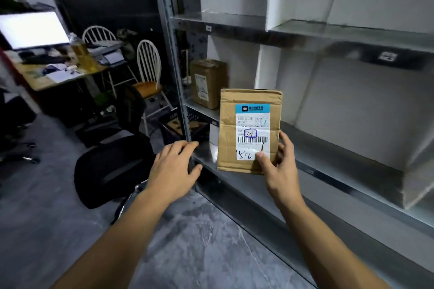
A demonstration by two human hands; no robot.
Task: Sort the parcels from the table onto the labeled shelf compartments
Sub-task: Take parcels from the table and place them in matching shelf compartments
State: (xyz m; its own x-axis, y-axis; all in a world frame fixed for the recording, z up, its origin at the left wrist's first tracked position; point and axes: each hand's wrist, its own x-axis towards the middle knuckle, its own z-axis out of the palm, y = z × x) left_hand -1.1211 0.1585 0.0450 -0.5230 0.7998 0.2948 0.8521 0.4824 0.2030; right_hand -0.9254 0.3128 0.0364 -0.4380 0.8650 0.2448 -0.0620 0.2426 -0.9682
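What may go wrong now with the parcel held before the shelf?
The right hand pinches the parcel only at a lower corner, so it may slip or tip. The thumb touches the handwritten number and the shelf labels look blurred, so a wrong compartment is possible.

Centre of frame: the parcel [227, 124] carries a white label [252, 122]; handwritten "512" at its foot; blue-boxed "24" above the barcode [252, 140]; shelf tags [387, 56] are too blurred to read.
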